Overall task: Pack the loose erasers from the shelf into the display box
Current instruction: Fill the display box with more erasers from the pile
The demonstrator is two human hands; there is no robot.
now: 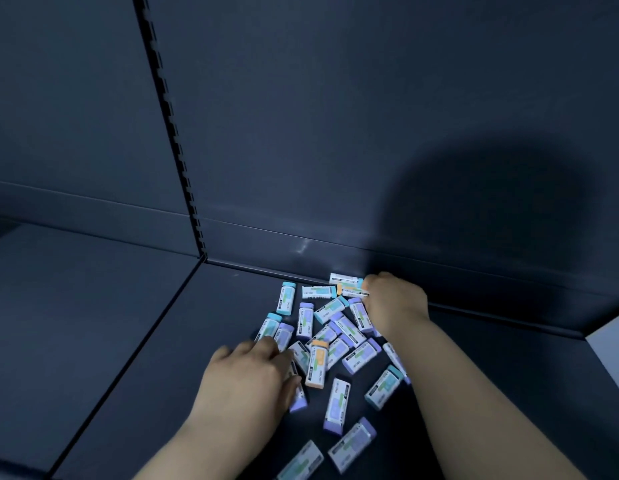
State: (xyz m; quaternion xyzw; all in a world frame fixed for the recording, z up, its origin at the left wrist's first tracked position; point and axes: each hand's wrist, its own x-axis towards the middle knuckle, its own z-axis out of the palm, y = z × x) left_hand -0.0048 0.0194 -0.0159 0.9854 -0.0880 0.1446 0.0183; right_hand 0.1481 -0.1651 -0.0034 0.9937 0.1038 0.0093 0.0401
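Several loose erasers [336,341] in white sleeves with purple, teal or orange ends lie scattered in a heap on the dark shelf [162,358]. My left hand [249,372] lies palm down on the heap's left edge, its fingers curled over a few erasers. At the heap's far right, near the back wall, my right hand [394,299] has its fingers closed around erasers. No display box shows in this view.
The shelf's back panel [336,150] rises right behind the heap, with a slotted upright [176,143] at the left. A seam [128,362] divides this shelf board from the bare one to the left. A pale surface [613,344] shows at the right edge.
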